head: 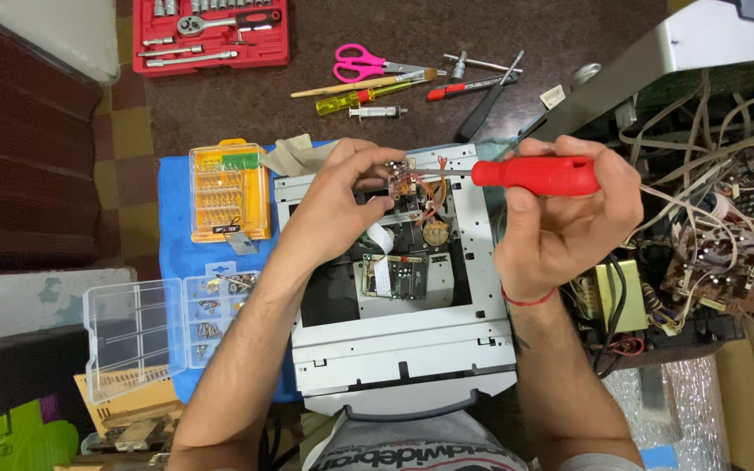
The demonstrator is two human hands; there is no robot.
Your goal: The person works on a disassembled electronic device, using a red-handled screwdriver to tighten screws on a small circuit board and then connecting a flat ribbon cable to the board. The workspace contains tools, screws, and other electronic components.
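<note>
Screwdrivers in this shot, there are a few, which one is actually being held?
The red-handled screwdriver, gripped in the right hand over the metal chassis. The yellow-handled one and the slimmer red one lie untouched on the floor.

I count one red socket set (pixel 211 35), one pink pair of scissors (pixel 361 63), one yellow bit case (pixel 229 190), one clear parts box (pixel 167 327), one syringe (pixel 377 112), and three screwdrivers: red-handled (pixel 534 174), yellow-handled (pixel 355 100), slim red (pixel 464 87).

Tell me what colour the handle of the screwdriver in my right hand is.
Bright red. The screwdriver handle shows clearly in the head view, gripped by the right hand.
</note>
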